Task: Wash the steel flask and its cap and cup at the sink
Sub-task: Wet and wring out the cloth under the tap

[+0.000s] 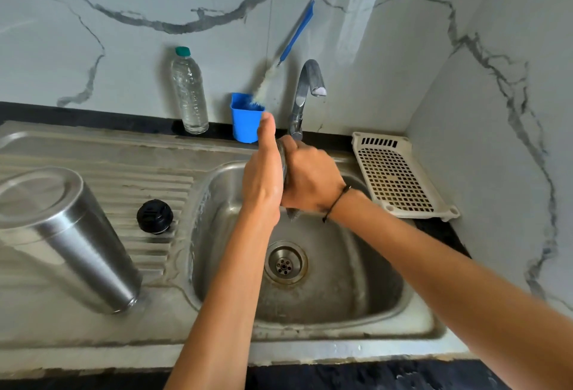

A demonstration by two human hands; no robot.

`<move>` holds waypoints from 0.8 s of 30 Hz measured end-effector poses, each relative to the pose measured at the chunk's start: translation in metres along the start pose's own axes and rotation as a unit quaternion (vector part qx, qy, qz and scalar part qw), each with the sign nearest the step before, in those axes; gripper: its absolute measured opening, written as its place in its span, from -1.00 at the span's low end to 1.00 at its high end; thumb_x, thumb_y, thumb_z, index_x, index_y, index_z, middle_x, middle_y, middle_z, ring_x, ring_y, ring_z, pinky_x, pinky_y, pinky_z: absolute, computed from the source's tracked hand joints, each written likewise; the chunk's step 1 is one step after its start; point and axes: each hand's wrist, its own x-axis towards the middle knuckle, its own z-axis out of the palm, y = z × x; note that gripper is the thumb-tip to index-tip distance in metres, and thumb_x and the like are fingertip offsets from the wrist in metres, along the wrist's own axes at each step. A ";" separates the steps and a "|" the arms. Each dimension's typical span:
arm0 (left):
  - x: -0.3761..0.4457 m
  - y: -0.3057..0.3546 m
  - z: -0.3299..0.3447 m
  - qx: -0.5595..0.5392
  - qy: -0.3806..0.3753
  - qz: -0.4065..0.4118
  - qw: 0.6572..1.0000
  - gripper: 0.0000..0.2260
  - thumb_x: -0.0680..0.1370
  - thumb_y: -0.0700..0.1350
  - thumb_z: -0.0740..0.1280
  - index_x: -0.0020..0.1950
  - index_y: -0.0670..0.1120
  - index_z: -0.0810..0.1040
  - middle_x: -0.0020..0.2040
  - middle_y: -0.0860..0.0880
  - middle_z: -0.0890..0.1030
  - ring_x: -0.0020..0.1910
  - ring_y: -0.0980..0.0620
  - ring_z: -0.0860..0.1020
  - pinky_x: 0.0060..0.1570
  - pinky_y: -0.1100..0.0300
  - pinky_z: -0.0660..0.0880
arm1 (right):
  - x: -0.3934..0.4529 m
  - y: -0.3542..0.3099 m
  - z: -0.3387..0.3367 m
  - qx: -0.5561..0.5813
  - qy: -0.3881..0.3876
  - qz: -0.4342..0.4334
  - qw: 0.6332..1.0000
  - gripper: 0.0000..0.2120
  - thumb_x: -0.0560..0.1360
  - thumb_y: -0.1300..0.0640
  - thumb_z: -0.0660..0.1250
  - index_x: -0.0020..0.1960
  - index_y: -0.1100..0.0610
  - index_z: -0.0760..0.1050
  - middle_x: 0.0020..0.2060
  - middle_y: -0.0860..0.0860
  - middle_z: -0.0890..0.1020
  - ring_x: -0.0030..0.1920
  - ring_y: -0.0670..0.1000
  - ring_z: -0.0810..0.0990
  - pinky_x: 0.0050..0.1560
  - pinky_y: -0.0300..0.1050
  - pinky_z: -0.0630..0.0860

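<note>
Two hands are meeting over the basin (366, 306), and between them the cup (282, 160) is showing only as a blurred steel sliver; most of it is lying hidden behind palms and fingers. Something grey is poking out just below the right wrist at 6 o'clock of the hands, too smeared to make out.

Nearest, the flask (68, 234) is standing mouth-down on the drainboard (161, 172) at 9 o'clock of the frame, its left edge being cut off by the border. Just beyond it, toward 3 o'clock of the flask, the black cap (154, 216) is sitting on the ribs, apart from the flask.

Above the drain (284, 262), the left hand (263, 178) is lying flat against the cup's left side, fingers straight, thumb pointing up toward 12 o'clock. The right hand (310, 178) is curling round the cup from 3 o'clock and gripping it; a dark band is circling that wrist.

Farther back, the tap (305, 95) is arching at 12 o'clock of the hands, its base being covered by them. At 10 o'clock, a blue tub (245, 122) is holding a brush (291, 42), with a bottle (189, 91) beside it. A white rack (400, 175) is resting at 3 o'clock.
</note>
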 end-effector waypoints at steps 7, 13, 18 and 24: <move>-0.002 -0.005 -0.012 0.013 -0.125 0.096 0.987 -0.08 0.25 0.54 0.11 0.35 -0.09 0.48 0.26 -0.08 0.57 0.22 0.05 0.53 0.05 0.23 0.50 | 0.009 0.034 -0.026 0.532 -0.322 0.166 0.765 -0.69 0.13 0.25 0.43 -0.13 0.25 0.52 -0.30 0.14 0.61 -0.30 0.07 0.61 -0.24 -0.06 0.59; 0.005 -0.018 -0.022 0.090 -0.140 0.057 0.984 -0.12 0.45 0.46 -0.17 0.01 -0.21 0.63 -0.12 -0.15 0.69 -0.03 -0.03 0.61 0.10 0.10 0.44 | -0.012 0.035 -0.005 0.538 -0.330 0.231 0.740 -0.56 0.07 0.14 0.46 -0.08 0.24 0.53 -0.30 0.09 0.64 -0.30 0.02 0.62 -0.28 -0.15 0.58; 0.016 -0.017 -0.025 0.099 -0.076 -0.049 0.991 -0.22 0.51 0.41 -0.20 -0.08 -0.18 0.56 -0.12 -0.11 0.63 -0.07 -0.03 0.58 0.09 0.08 0.45 | -0.019 0.015 0.006 -0.088 -0.146 0.069 0.983 -0.40 0.27 -0.04 0.49 0.20 0.13 0.36 -0.01 0.05 0.55 -0.04 0.13 0.57 -0.18 -0.09 0.45; 0.006 -0.016 -0.020 -0.025 -0.050 -0.094 0.994 -0.41 0.53 0.37 0.01 -0.13 -0.09 0.55 -0.24 -0.04 0.61 -0.23 0.02 0.58 -0.17 0.15 0.49 | -0.027 -0.010 0.039 -0.261 0.059 -0.058 0.962 -0.47 0.06 0.08 0.57 -0.05 0.21 0.50 -0.27 0.12 0.55 -0.36 0.13 0.54 -0.50 -0.13 0.36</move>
